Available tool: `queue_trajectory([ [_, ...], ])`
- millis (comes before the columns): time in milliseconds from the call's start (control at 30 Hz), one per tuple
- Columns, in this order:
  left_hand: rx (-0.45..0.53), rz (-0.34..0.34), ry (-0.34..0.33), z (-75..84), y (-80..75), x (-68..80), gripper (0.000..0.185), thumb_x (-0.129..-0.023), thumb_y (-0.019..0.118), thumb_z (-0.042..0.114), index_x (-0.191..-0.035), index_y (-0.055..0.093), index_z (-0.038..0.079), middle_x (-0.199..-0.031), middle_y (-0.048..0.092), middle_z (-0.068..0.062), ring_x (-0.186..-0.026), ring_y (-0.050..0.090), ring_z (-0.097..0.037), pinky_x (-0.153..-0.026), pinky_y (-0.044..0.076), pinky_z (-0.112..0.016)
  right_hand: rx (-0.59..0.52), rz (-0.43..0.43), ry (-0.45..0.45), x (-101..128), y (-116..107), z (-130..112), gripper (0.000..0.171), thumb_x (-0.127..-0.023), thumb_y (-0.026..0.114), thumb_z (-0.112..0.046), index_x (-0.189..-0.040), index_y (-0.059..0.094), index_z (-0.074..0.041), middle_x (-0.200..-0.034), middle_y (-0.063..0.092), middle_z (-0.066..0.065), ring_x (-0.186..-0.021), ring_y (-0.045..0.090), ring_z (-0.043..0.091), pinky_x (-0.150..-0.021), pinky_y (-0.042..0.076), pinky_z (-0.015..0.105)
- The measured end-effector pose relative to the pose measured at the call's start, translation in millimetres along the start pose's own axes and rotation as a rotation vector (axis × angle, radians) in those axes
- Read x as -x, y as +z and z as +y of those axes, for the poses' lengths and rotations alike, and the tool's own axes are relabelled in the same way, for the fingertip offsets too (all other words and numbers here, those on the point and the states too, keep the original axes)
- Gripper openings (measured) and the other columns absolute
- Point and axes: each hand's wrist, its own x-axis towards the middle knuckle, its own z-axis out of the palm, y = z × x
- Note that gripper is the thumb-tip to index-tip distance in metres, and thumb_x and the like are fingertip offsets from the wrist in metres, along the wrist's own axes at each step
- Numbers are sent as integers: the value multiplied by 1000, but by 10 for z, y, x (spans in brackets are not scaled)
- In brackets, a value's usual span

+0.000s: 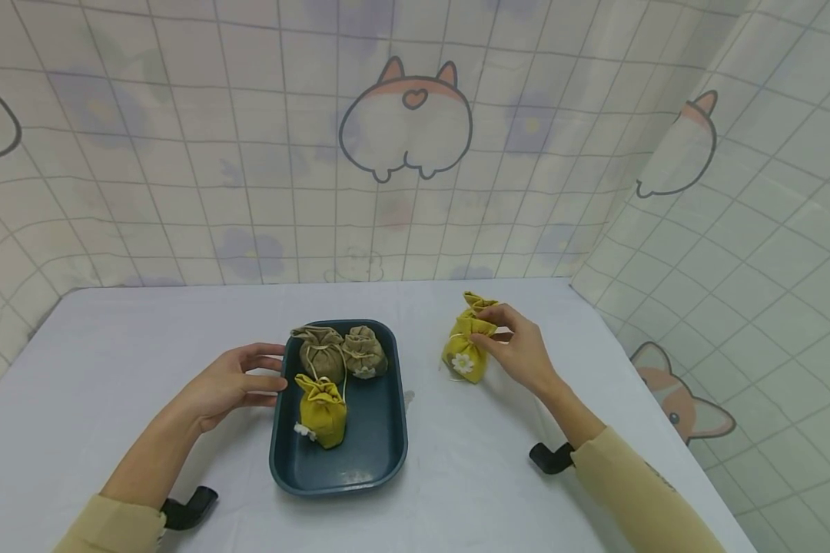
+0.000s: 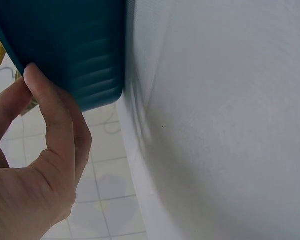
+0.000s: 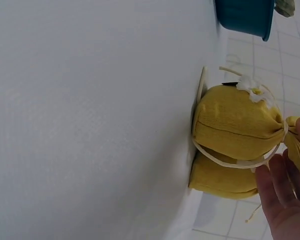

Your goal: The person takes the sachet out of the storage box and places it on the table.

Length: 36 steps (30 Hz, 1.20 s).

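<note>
yellow drawstring cloth pouch with a white flower point(image 1: 465, 352) stands upright on the white surface point(image 1: 111, 361), right of the dark teal plastic tray point(image 1: 380, 430); right hand point(image 1: 519, 349) fingers pinch its gathered neck, likely for a clean lift. left hand point(image 1: 231, 382) fingers straight, touching the tray's left rim, apparently bracing it.

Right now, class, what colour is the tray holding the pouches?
Dark teal-blue tray; the head view shows it best.

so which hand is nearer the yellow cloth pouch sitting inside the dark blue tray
Left. The left hand rests at the dark blue plastic tray's left rim, close beside the yellow cloth pouch in it. The right hand is off to the tray's right, holding another yellow pouch on the table.
</note>
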Motion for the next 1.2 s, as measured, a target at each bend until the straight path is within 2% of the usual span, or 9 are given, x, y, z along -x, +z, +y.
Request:
queue_trajectory([
  [200, -9, 1, 2, -4, -10, -1, 71, -94, 72, 4, -152, 34, -7, -139, 45, -30, -100, 67, -24, -85, 61, -38, -2, 4, -33, -15, -31, -83, 36, -92, 80, -13, -122, 62, -3, -118, 67, 10, -114, 62, 24, -96, 55, 43],
  [567, -1, -4, 8, -2, 2, 9, 72, -93, 73, 5, -153, 34, -7, -138, 47, -28, -100, 66, -23, -85, 61, -38, 13, 14, -144, -57, -8, -316, 35, -90, 81, -8, -120, 64, -1, -119, 67, 14, -113, 62, 26, -102, 52, 43],
  [767, -4, 6, -2, 10, -2, 2, 71, -94, 73, 5, -152, 35, -6, -139, 46, -29, -100, 67, -25, -85, 61, -38, 10, -13, -166, -59, 69, -476, 32, -90, 81, -11, -118, 66, -6, -119, 68, 9, -116, 64, 24, -103, 51, 41],
  [967, -5, 2, -7, 17, 8, 12, 71, -94, 73, 5, -153, 34, -6, -140, 45, -30, -101, 67, -24, -85, 61, -37, -50, -69, -166, -47, 179, -635, 30, -91, 81, -12, -117, 66, -7, -114, 67, 2, -112, 66, 25, -100, 54, 41],
  [1200, -4, -7, 4, 0, 8, 5, 72, -94, 72, 5, -153, 33, -7, -141, 44, -30, -99, 66, -23, -84, 61, -38, -103, -139, -227, -27, 339, -775, 27, -93, 78, -8, -117, 67, -3, -111, 69, 5, -105, 66, 27, -90, 59, 38],
])
